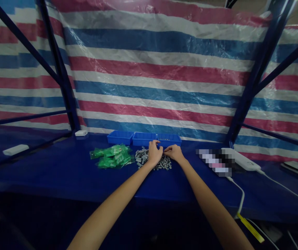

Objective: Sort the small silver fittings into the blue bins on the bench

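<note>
A loose pile of small silvery metal pieces [166, 164] lies on the blue table under both hands. My left hand [154, 153] is over the middle of the pile, its fingers curled inward; what they hold, if anything, is hidden. Close beside it on the right, my right hand [174, 152] has its fingertips pinched together near my left thumb. Whatever sits in that pinch is too small to make out. To the left of the pile is a heap of clear plastic bags with green contents [115, 156].
Behind the pile stand three blue trays in a row: left [120, 137], middle [144, 139] and right [169, 141], with small pieces in the right one. Right of my hands lie a blurred-out phone [214, 162], a white power bank [242, 159] and white cables [242, 194]. Dark blue posts [253, 76] frame the table.
</note>
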Tool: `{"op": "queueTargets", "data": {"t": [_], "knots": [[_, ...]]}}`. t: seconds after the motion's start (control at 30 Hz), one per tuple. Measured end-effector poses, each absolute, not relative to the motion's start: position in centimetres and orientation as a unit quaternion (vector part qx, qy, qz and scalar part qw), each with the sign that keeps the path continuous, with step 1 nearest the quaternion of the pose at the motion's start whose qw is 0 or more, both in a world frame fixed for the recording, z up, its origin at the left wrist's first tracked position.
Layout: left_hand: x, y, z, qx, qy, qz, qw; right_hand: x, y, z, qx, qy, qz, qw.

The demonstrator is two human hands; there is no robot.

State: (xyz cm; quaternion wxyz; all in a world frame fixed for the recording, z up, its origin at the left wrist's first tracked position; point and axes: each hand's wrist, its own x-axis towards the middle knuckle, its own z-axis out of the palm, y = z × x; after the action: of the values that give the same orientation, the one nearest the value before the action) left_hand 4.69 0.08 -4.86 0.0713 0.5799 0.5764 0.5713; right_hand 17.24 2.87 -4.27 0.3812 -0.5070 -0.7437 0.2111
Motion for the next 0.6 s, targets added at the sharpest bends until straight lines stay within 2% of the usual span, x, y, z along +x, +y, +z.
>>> {"op": "queueTargets", "data": {"t": [0.2,0.33,0.43,0.6], "knots": [[4.7,0.1,-4.7,0.582,0.581,0.565,0.069,17.2,3.3,-4.2,-0.479,-0.714,0.274,0.432],[4.6,0.0,-4.4,0.583,0.576,0.566,0.087,16.7,3.5,-3.8,-0.444,-0.618,0.421,0.494],[4.7,0.0,-4.3,0.589,0.566,0.565,0.120,16.4,3.4,-3.3,-0.410,-0.546,0.529,0.504],[4.7,0.1,-4.3,0.587,0.538,0.589,0.138,16.3,2.8,-2.8,-0.370,-0.471,0.614,0.514]]}}
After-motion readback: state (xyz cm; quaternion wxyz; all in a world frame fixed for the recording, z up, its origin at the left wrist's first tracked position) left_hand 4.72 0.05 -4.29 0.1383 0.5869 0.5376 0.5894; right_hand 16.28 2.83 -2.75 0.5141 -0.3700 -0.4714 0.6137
